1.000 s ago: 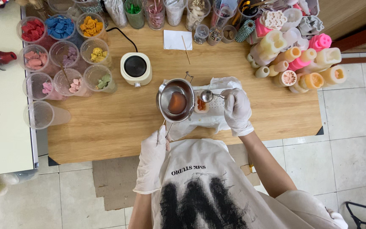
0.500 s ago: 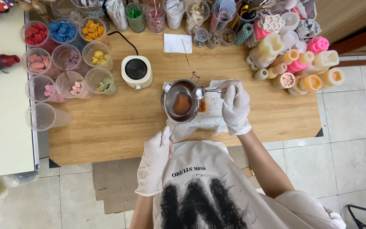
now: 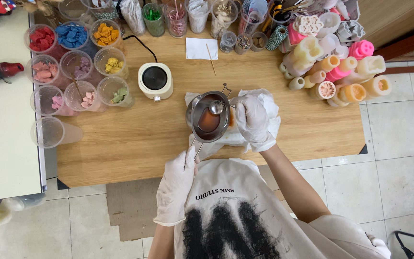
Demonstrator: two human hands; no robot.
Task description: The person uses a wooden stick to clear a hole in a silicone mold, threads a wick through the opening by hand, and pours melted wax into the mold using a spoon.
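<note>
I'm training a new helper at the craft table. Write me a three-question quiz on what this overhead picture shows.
1. True or false: the left hand holds the handle of the metal pouring pot.
2. What does the right hand hold inside the pot? A) a spoon B) a brush C) scissors
3. Fill in: the small round heater on the wooden table has ____ standing on it.

Key: 1 true. 2 A, a metal spoon over the brownish liquid. 3 nothing; the pot is beside it, over the white cloth.
</note>
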